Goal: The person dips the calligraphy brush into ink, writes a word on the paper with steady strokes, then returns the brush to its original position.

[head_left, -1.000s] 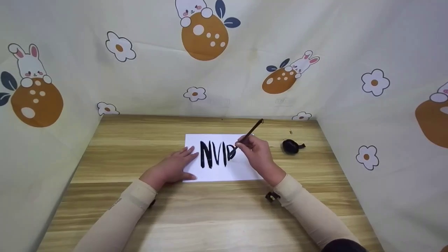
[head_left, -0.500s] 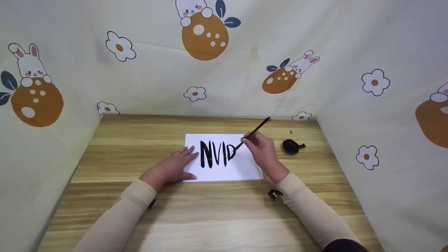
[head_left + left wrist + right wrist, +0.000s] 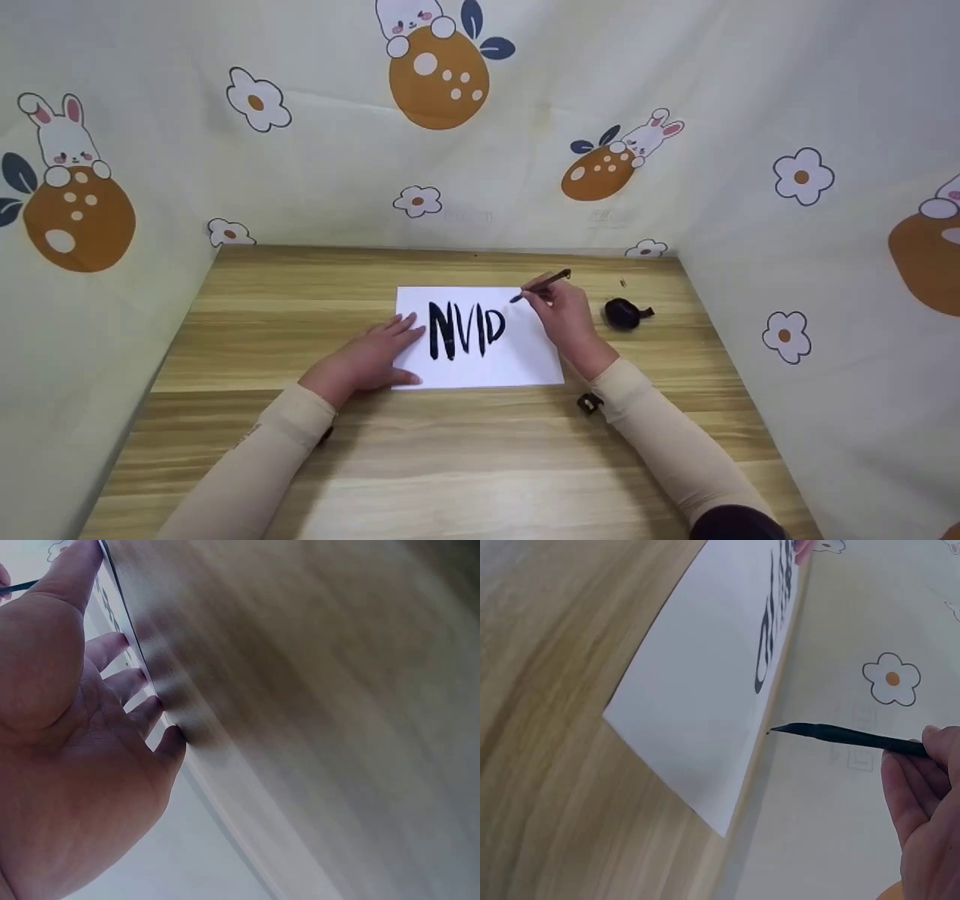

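Note:
A white sheet of paper (image 3: 480, 371) lies on the wooden table, bearing the bold black brushed letters NVID (image 3: 466, 330). My left hand (image 3: 367, 354) rests with spread fingers on its left edge, the thumb lower down; the left wrist view shows this palm (image 3: 82, 742) from beneath. In my right hand (image 3: 566, 319) a dark, slim writing brush (image 3: 546, 283) is pinched between thumb and fingers over the sheet's upper right corner. Its pointed black tip (image 3: 784, 728) is raised off the paper in the right wrist view.
Right of the sheet stands a small round black pot (image 3: 622, 315) with a short projection. A tiny dark bit (image 3: 622, 283) lies behind it. Patterned cloth walls (image 3: 330, 172) with rabbits and flowers enclose the table (image 3: 450, 465) at the back and sides.
The right hand finished the curve of the D, then lifted the brush away from it, up and to the right, tilting the handle lower. My left hand has stayed in place.

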Motion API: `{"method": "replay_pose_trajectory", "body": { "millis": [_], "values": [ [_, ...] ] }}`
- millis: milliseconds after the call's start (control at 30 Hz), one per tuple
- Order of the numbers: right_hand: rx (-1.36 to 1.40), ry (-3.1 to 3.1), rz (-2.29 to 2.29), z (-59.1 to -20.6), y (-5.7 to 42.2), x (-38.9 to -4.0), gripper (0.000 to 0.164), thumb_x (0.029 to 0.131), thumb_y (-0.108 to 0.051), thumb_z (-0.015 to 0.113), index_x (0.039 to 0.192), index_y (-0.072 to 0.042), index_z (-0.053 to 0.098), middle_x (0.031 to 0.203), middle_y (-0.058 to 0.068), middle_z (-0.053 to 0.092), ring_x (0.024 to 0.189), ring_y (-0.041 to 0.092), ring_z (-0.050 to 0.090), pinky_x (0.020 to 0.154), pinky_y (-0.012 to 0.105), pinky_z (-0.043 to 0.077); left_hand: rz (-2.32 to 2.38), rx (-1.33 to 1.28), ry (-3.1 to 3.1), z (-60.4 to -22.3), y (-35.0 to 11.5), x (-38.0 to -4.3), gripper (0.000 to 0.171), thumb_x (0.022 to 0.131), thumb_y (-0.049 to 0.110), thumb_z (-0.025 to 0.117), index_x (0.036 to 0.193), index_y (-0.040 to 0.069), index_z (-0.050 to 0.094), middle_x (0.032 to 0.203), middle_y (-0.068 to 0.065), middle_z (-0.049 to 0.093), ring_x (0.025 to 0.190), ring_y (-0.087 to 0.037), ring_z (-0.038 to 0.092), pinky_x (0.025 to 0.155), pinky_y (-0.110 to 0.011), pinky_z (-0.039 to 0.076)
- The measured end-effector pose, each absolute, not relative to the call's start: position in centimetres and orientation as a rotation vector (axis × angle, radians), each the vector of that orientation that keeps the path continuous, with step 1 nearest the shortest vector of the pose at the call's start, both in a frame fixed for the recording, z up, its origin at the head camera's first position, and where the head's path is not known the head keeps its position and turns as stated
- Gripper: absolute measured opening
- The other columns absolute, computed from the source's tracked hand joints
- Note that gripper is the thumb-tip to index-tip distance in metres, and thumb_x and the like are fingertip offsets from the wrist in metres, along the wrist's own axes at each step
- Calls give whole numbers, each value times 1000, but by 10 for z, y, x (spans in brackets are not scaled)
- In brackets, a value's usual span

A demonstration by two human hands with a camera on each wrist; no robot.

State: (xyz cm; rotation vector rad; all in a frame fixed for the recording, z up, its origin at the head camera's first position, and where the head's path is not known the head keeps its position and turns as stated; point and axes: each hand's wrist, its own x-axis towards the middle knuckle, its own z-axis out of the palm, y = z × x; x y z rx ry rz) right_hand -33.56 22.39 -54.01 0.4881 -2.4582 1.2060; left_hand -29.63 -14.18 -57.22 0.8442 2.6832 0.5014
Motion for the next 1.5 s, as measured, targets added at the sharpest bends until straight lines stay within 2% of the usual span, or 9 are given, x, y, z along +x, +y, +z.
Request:
{"method": "replay_pose_trajectory", "body": {
  "millis": [433, 667, 1067, 1200, 1500],
  "values": [
    [464, -2493, 1216, -546, 221, -339, 4, 102, -7, 81, 106, -6, 81, 104, 7, 82, 97, 25, 80, 90, 41, 66, 481, 814, 2682, -573, -141, -297, 95, 101, 56, 76, 174, 9, 35, 183, -18, 18, 167, -47, 16, 130, -73, 19],
    [478, -2495, 1233, -549, 222, -340, 6, 101, -3, 80, 104, -7, 81, 101, 8, 83, 95, 25, 80, 90, 41, 66, 502, 822, 2675, -574, -141, -296, 95, 102, 55, 77, 173, 7, 36, 183, -19, 19, 167, -47, 16, 131, -72, 18],
    [474, -2518, 1285, -555, 225, -340, 4, 101, -5, 81, 104, -2, 80, 99, 8, 83, 96, 27, 80, 92, 41, 66, 499, 848, 2691, -575, -142, -297, 95, 101, 54, 77, 172, 5, 37, 182, -21, 21, 166, -48, 19, 129, -74, 22],
    [493, -2527, 1299, -555, 226, -339, 4, 101, -4, 81, 103, -2, 80, 98, 9, 83, 95, 27, 80, 90, 42, 66, 503, 844, 2693, -575, -142, -297, 95, 101, 54, 78, 172, 5, 38, 182, -21, 22, 166, -48, 19, 128, -75, 23],
    [540, -2551, 1288, -553, 226, -332, 4, 99, -2, 82, 101, 0, 79, 96, 9, 83, 92, 23, 80, 84, 36, 66, 500, 834, 2687, -574, -142, -296, 94, 102, 54, 77, 172, 6, 37, 182, -20, 21, 167, -48, 19, 129, -74, 21]
  ]
}}
